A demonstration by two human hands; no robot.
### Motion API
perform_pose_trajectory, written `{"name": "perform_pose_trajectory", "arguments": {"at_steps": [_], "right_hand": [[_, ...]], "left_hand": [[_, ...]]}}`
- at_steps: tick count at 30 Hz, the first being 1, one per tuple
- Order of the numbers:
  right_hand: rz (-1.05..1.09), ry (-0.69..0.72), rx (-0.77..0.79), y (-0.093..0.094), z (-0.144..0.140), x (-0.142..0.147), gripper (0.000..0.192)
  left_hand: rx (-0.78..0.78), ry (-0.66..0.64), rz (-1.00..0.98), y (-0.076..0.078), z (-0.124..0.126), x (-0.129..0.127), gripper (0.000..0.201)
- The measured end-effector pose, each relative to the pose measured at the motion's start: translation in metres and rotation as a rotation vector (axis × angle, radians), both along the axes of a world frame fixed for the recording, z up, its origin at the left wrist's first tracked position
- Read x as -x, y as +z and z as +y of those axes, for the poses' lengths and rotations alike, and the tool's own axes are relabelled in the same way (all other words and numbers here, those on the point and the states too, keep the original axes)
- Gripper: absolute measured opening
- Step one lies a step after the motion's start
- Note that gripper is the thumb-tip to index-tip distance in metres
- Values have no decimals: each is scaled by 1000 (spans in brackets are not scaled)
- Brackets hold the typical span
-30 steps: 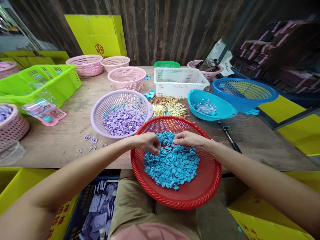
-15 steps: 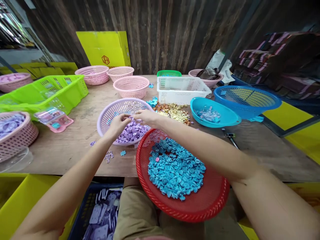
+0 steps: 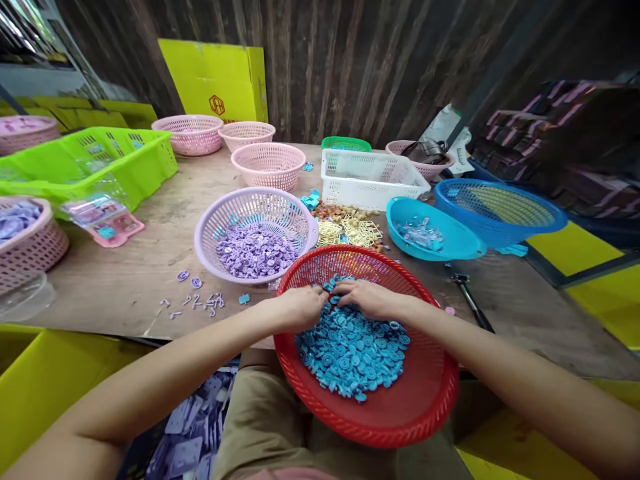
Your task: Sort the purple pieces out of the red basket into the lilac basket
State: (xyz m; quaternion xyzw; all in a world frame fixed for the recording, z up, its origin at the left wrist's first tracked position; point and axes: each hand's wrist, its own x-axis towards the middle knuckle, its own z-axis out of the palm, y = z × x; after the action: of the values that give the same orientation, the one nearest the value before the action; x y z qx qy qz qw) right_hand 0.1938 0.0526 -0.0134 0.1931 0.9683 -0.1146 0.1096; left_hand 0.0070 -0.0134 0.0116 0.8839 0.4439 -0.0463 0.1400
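Note:
A red basket (image 3: 430,413) rests tilted over my lap and the table edge, with a heap of blue round spiral pieces (image 3: 357,360) in it. Both my hands are inside, at the far side of the heap. My left hand (image 3: 303,308) has curled fingers, their tips at the blue pieces. Close beside it, my right hand (image 3: 367,299) bends its fingers down into the heap; what the fingertips hold is hidden. Left of them stands a lilac basket (image 3: 205,250) with purple round pieces (image 3: 257,250).
Small purple pieces (image 3: 200,301) and a blue piece (image 3: 244,299) lie on the table (image 3: 165,267). Behind are pink baskets (image 3: 269,175), a white crate (image 3: 375,193) and yellow pieces (image 3: 360,232). To the right are a turquoise basin (image 3: 450,243) and a ratchet wrench (image 3: 473,300).
Both hands have left the lilac basket and moved right and nearer to me, into the red basket. The pink piece among the blue ones no longer shows.

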Motion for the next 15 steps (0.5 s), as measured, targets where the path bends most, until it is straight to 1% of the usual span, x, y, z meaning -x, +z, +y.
{"name": "perform_pose_trajectory", "arguments": {"at_steps": [2,3,6,8,9,12,15], "right_hand": [[-55,-29,-3,6,3,-17,35],[-83,-68,-23,10,4,-22,30],[-141,-233,-152,23,1,-23,23],[-145,-321,-226,26,-4,-13,21],[-137,-340,-237,25,-6,-6,21],[-89,-349,-197,15,-9,18,22],[-75,-380,-145,3,-4,35,22]], "left_hand": [[116,-98,130,-4,-7,-6,39],[152,-126,179,-5,-10,-8,40],[202,-174,268,-1,-18,-13,35],[215,-206,276,2,-22,-15,29],[214,-219,269,2,-23,-16,27],[196,-249,232,3,-28,-15,22],[201,-270,178,4,-31,-11,23]]}}
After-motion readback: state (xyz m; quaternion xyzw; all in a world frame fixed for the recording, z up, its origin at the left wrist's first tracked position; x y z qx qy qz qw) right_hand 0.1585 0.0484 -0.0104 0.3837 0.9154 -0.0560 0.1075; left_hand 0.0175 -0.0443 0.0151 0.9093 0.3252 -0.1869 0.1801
